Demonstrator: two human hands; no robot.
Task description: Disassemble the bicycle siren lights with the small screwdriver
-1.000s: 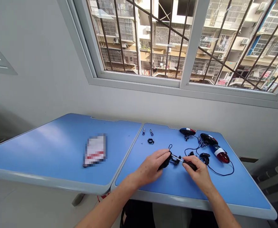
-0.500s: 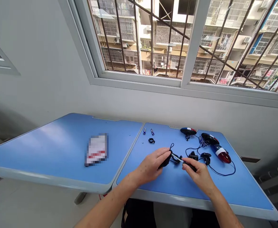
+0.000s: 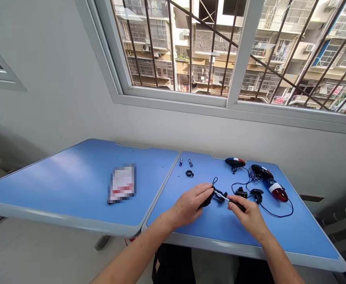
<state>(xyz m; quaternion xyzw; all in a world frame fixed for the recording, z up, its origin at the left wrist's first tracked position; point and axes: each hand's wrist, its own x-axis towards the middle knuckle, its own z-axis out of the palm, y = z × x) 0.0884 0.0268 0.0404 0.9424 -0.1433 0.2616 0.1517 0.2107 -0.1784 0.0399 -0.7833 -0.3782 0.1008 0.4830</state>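
Observation:
My left hand [image 3: 194,202] is closed around a black device [image 3: 207,200], mostly covered by the fingers, with a thin cord loop sticking up from it. In my right hand [image 3: 247,213] is a screwdriver [image 3: 237,205] with a black handle, held between thumb and fingers. Its metal shaft points left, and the tip meets the device's edge by my left fingertips. Just behind the shaft lies a black clamp-like part [image 3: 221,196] with a cable. Farther back sits a black ring clamp [image 3: 189,173].
Two batteries [image 3: 190,162] lie near the back edge of the blue table [image 3: 173,221]. On the right are black-and-red lights [image 3: 234,162], a blue-and-red light [image 3: 276,191], more batteries, black mounts [image 3: 257,194] and looping cables. A blurred packet [image 3: 122,183] rests on the left table.
The camera view has shifted slightly. Both hands keep nearly the same pose, with the screwdriver still against the black device.

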